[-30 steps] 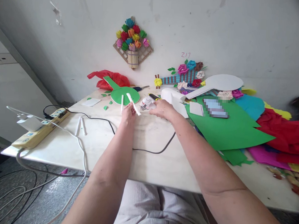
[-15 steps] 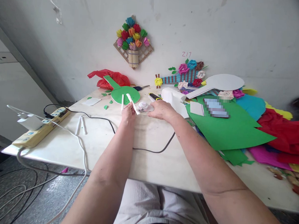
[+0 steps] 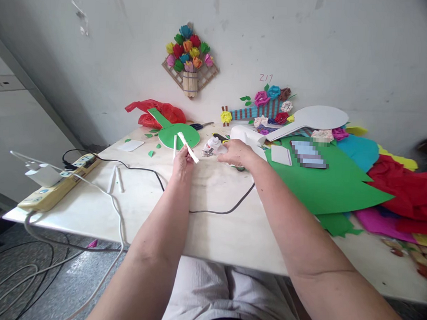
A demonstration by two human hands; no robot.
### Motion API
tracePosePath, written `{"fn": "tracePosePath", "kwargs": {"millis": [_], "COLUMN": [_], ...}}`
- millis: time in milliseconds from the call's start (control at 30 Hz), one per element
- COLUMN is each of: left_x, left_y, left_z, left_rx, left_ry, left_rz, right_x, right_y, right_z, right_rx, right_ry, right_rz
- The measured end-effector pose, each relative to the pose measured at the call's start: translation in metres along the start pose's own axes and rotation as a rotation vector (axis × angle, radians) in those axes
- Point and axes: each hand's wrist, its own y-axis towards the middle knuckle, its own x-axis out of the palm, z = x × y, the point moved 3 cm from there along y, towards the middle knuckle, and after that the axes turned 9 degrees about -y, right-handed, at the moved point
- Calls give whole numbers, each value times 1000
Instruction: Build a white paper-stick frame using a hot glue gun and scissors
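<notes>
My left hand point(image 3: 183, 162) is closed on two white paper sticks point(image 3: 187, 147), held up over the white table point(image 3: 210, 217). One stick points upright, the other slants to the right. Just behind them lies a green paddle-shaped card point(image 3: 176, 132). My right hand point(image 3: 238, 153) is closed around a small white and pink object point(image 3: 213, 144) a little to the right of the sticks. A black cord point(image 3: 232, 208) runs from under the right hand across the table.
A yellow power strip point(image 3: 56, 186) with plugs and white cables sits at the left edge. Two more white sticks point(image 3: 115, 179) lie near it. Green sheets point(image 3: 326, 185), coloured paper, a phone point(image 3: 309, 154), scissors point(image 3: 200, 126) and a red bag point(image 3: 158, 112) crowd the back and right.
My right hand drew the small white and pink object close to the sticks, then moved it back to the right. The black cord shifted with it. The left hand barely moved.
</notes>
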Motion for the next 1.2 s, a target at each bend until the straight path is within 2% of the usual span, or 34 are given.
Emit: {"fn": "tracePosePath", "kwargs": {"millis": [200,400,500,567,667,767,867,1033,1200], "left_x": [1,2,2,3,4,6,8,12,14], "left_y": [0,0,-2,-3,-5,-6,-8,-13,-14], "left_z": [-2,-1,0,0,0,-1,-3,-4,-6], "left_rx": [6,41,27,7,-8,8,16,24,29], "left_ry": [32,63,44,29,15,-13,-14,-5,-8], "left_rz": [-37,-42,-35,-29,-27,-30,-54,-105,-128], "right_x": [6,-1,-4,0,16,40,62,76,82], "right_y": [-1,-6,-4,1,9,14,16,15,18], "right_z": [-13,-17,-7,2,9,4,-7,-19,-23], "right_rx": [-73,-201,-117,29,218,350,443,479,483], "right_ry": [-43,-33,48,198,589,1071,1408,1663,1701], "right_rz": [47,19,9,45,111,139,85,67,133]}}
